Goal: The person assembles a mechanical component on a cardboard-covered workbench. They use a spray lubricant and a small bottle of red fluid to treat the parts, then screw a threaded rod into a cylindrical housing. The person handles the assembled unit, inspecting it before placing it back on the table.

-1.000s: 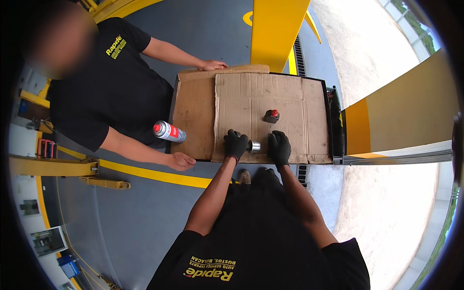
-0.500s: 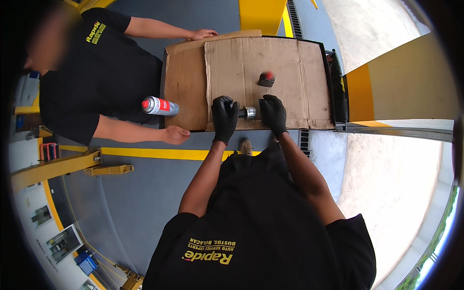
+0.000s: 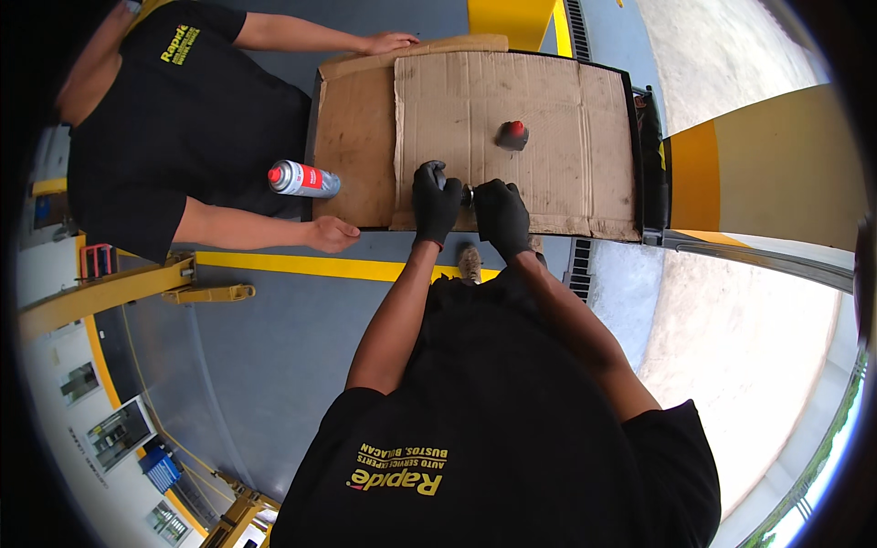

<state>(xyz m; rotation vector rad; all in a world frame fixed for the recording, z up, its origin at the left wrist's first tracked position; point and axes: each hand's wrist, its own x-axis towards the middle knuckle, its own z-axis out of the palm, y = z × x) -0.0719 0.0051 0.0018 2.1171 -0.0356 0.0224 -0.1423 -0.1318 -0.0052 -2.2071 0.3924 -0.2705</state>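
Left hand (image 3: pixel 437 203) and right hand (image 3: pixel 501 216), both in black gloves, are curled nearly into fists and drawn up beside each other, just in from the near edge of the worktop (image 3: pixel 635 151). Between them sits a metal part (image 3: pixel 468 195), of which only a short shiny band shows. I take it that both hands have hold of it, one at each end, though my fingers hide exactly where each one bears.

As I judge it, the step in hand is handling this part from its two ends; whether that means turning, pushing or pulling, I can't tell. A next move would call for one fist to steady its end while the other works in line with it, with fingertips clear of the narrow gap.

Two containers are within reach. Beyond my hands, a small dark bottle (image 3: pixel 512 140) with a red top rests on the cardboard (image 3: pixel 448 96); it is blurred, and its contents are hidden. Well to my left is a silver spray can (image 3: pixel 306 180) with a red label; its contents can't be seen either, nor can I tell whether it stands or lies. A co-worker's bare hand (image 3: pixel 332 235) is near it.
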